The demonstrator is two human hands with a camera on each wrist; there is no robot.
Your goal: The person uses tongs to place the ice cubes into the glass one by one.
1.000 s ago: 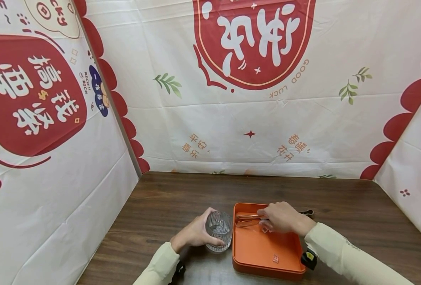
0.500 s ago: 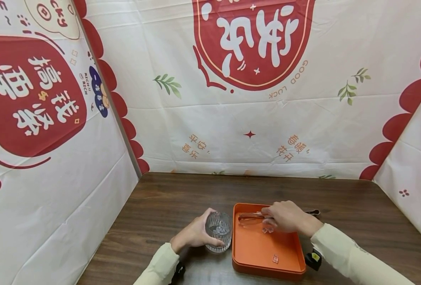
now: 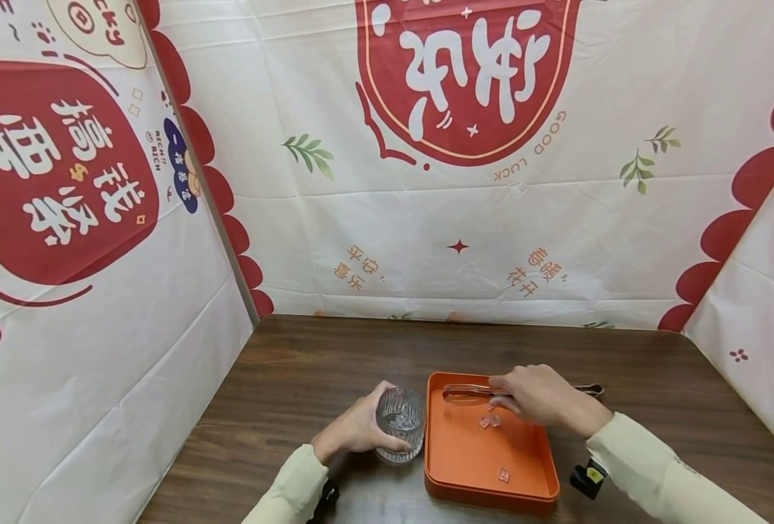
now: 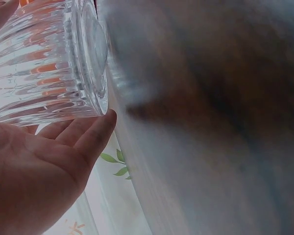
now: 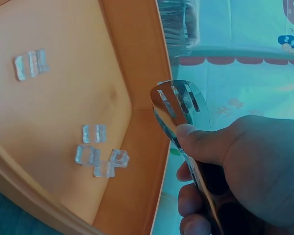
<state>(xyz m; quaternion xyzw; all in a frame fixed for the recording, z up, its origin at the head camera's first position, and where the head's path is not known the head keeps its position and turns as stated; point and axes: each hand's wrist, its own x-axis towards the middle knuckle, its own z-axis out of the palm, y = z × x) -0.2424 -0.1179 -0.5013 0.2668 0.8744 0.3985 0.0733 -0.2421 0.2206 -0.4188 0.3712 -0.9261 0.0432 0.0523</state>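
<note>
My left hand [image 3: 358, 426] holds a ribbed clear glass [image 3: 401, 422] standing on the table just left of an orange tray [image 3: 459, 466]. Clear pieces show inside the glass. In the left wrist view, the fingers curve round the glass wall [image 4: 39, 73]. Over the tray's far side, my right hand [image 3: 539, 395] grips metal tongs [image 3: 463, 391], their slotted tips pointing left. The right wrist view has the thumb pressing on the tongs [image 5: 179, 110]; whether anything sits between the tips, I cannot tell. Several small clear cubes [image 3: 490, 421] lie below the right hand, and one clear cube [image 3: 503, 474] lies nearer the front.
The tray's raised rim [image 5: 137, 54] stands between the cubes and the glass. Brown wooden table top [image 3: 282, 386] surrounds the tray and glass. Printed white cloth [image 3: 308, 240] hangs behind the table and at both sides.
My right hand has shifted right and slightly away with the tongs, uncovering more of the cubes beneath it. The tong arms look closer together. My left hand and the glass stay nearly still.
</note>
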